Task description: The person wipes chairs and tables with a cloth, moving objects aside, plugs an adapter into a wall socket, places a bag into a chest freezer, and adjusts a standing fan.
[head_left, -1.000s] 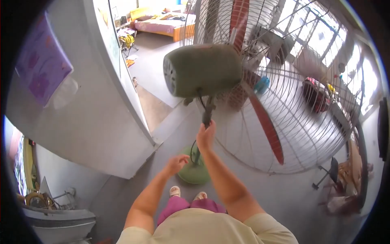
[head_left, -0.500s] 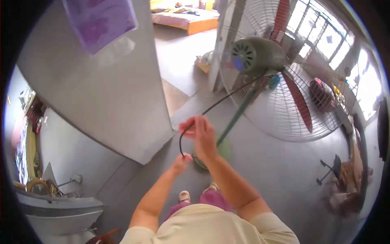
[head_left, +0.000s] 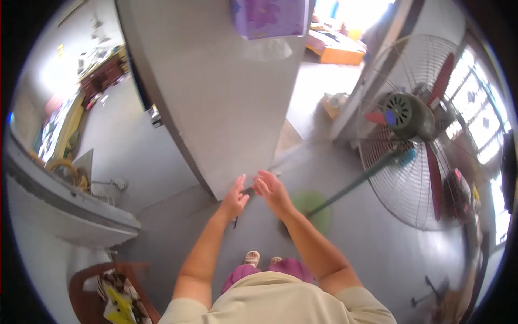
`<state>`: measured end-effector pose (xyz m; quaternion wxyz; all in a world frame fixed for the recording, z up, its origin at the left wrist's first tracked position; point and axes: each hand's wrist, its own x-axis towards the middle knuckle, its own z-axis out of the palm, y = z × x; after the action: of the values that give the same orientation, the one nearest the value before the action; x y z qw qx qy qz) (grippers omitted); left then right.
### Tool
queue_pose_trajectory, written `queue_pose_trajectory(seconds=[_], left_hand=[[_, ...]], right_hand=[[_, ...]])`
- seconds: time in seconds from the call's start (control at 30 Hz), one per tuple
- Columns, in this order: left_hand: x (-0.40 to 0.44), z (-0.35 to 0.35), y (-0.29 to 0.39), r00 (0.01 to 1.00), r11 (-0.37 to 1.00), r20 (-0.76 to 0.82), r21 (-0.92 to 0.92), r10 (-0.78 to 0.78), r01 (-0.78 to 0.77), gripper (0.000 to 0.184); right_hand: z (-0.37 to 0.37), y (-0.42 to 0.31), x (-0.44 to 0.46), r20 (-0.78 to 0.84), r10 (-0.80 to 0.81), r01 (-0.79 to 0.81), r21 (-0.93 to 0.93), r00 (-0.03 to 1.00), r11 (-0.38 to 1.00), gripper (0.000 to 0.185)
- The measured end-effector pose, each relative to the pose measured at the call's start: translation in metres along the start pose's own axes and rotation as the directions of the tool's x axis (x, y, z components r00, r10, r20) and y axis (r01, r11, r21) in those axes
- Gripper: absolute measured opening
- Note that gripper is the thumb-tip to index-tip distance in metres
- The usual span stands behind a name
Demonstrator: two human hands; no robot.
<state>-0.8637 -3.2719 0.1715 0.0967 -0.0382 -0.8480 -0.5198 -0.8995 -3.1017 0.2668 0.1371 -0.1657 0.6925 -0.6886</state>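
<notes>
A dark power cord (head_left: 249,191) spans the small gap between my two hands, and a short dark end (head_left: 235,222) hangs below the left one. My left hand (head_left: 234,201) has the cord between thumb and fingers, its other fingers stretched upward. Level with it, my right hand (head_left: 274,192) is loosely bent around the cord, index finger extended; its grip is partly hidden. Toward the fan the cord blurs into a faint streak. The pedestal fan (head_left: 410,116) stands at right on a green pole (head_left: 350,186) and round green base (head_left: 314,213), its red blades inside a wire cage.
A pale door panel (head_left: 221,102) with a purple tissue pack (head_left: 272,19) rises ahead. Beyond the doorway is a wooden bed (head_left: 342,55). A brown chair (head_left: 83,286) holding cloth stands at lower left. Barred windows (head_left: 485,116) line the right.
My view has turned, so the fan sits further right. The looped cord between my hands is now drawn straighter, and my hands are level with each other.
</notes>
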Motion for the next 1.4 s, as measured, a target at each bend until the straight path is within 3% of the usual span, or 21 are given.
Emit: queue_pose_trajectory(seconds=[0.07, 0.17, 0.23, 0.33, 0.43, 0.53, 0.63, 0.73, 0.83, 0.93, 1.03, 1.17, 1.23, 1.3, 1.33, 1.4], left_hand=[[-0.021, 0.006, -0.011, 0.997, 0.939, -0.03, 0.336, -0.071, 0.077, 0.064], [-0.059, 0.007, -0.002, 0.954, 0.953, -0.106, 0.09, -0.28, 0.289, 0.068], [-0.089, 0.013, 0.002, 0.904, 0.931, -0.229, -0.036, -0.361, 0.363, 0.061], [-0.143, 0.029, -0.003, 0.816, 0.949, -0.506, -0.016, -0.28, 0.315, 0.053], [-0.197, 0.039, 0.047, 0.615, 0.876, -0.636, -0.232, -0.466, 0.423, 0.05], [-0.257, 0.048, 0.08, 0.428, 0.843, -0.748, -0.324, -0.506, 0.43, 0.055], [-0.325, 0.053, 0.095, 0.313, 0.824, -0.922, -0.01, -0.227, 0.566, 0.061], [-0.392, 0.047, 0.131, 0.185, 0.761, -0.977, 0.039, -0.107, 0.647, 0.065], [-0.442, 0.047, 0.186, 0.001, 0.78, -0.982, -0.148, -0.187, 0.609, 0.065], [-0.506, 0.055, 0.212, -0.091, 0.784, -0.989, -0.145, -0.113, 0.604, 0.064], [-0.571, 0.071, 0.243, -0.159, 0.7, -0.986, -0.15, -0.053, 0.698, 0.059], [-0.699, 0.095, 0.287, -0.194, 0.394, -0.97, -0.124, 0.144, 0.911, 0.054], [-0.783, 0.112, 0.31, -0.221, 0.191, -0.947, -0.178, 0.233, 0.965, 0.053], [-0.852, 0.12, 0.345, -0.328, 0.144, -0.901, -0.298, 0.284, 0.944, 0.054], [-0.883, 0.118, 0.365, -0.439, 0.134, -0.873, -0.419, 0.214, 0.898, 0.06], [-0.944, 0.127, 0.367, -0.453, 0.074, -0.834, -0.454, 0.315, 0.888, 0.07]], right_hand=[[-0.001, 0.052, 0.003, 0.052, -0.007, 0.021, -0.27, 0.999, 0.963, 0.045], [0.007, 0.069, -0.019, 0.204, 0.249, -0.184, -0.293, 0.947, 0.938, 0.042], [0.015, 0.093, -0.034, 0.301, 0.31, -0.193, -0.36, 0.902, 0.913, 0.04], [0.029, 0.086, -0.067, 0.462, 0.384, -0.2, -0.398, 0.799, 0.895, 0.036], [0.041, 0.08, -0.097, 0.591, 0.452, -0.205, -0.437, 0.668, 0.876, 0.034], [0.067, 0.093, -0.133, 0.684, 0.505, -0.184, -0.488, 0.527, 0.853, 0.034], [0.099, 0.083, -0.176, 0.777, 0.51, -0.111, -0.508, 0.369, 0.854, 0.035], [0.134, 0.065, -0.226, 0.855, 0.472, -0.018, -0.48, 0.216, 0.877, 0.035], [0.16, 0.049, -0.277, 0.894, 0.439, 0.023, -0.443, 0.089, 0.896, 0.033], [0.186, 0.041, -0.338, 0.896, 0.442, 0.064, -0.44, -0.023, 0.896, 0.031], [0.213, 0.041, -0.408, 0.909, 0.407, 0.113, -0.396, -0.093, 0.911, 0.029], [0.249, 0.05, -0.53, 0.925, 0.331, 0.103, -0.317, -0.184, 0.943, 0.028], [0.258, 0.044, -0.597, 0.907, 0.318, 0.014, -0.327, -0.275, 0.945, 0.029], [0.269, 0.035, -0.648, 0.873, 0.294, -0.012, -0.324, -0.39, 0.946, 0.03], [0.275, 0.03, -0.671, 0.842, 0.282, 0.005, -0.315, -0.46, 0.949, 0.031], [0.285, 0.021, -0.71, 0.802, 0.247, 0.033, -0.274, -0.544, 0.961, 0.031]])
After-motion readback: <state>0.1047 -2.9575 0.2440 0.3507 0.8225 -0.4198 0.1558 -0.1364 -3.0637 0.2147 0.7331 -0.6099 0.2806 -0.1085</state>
